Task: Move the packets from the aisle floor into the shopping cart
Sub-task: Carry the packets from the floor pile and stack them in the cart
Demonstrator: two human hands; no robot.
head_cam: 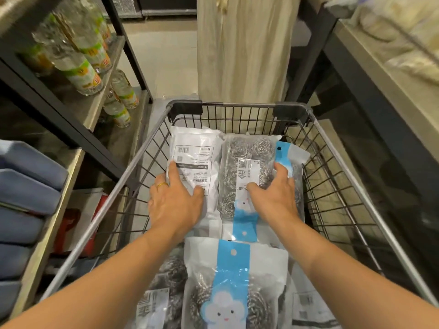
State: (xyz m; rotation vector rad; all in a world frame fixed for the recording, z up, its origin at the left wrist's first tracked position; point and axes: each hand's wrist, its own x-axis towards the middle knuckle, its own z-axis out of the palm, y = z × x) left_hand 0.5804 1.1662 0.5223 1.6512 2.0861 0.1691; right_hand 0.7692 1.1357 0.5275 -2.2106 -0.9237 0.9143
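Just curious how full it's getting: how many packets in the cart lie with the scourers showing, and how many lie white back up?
Packets scourer-side up: 4
Packets white back up: 2
Total showing: 6

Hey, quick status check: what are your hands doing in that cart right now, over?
Left hand flat on white packet. Right hand resting on scourer packet. Both packets inside cart, more packets nearer. Nothing in the way.
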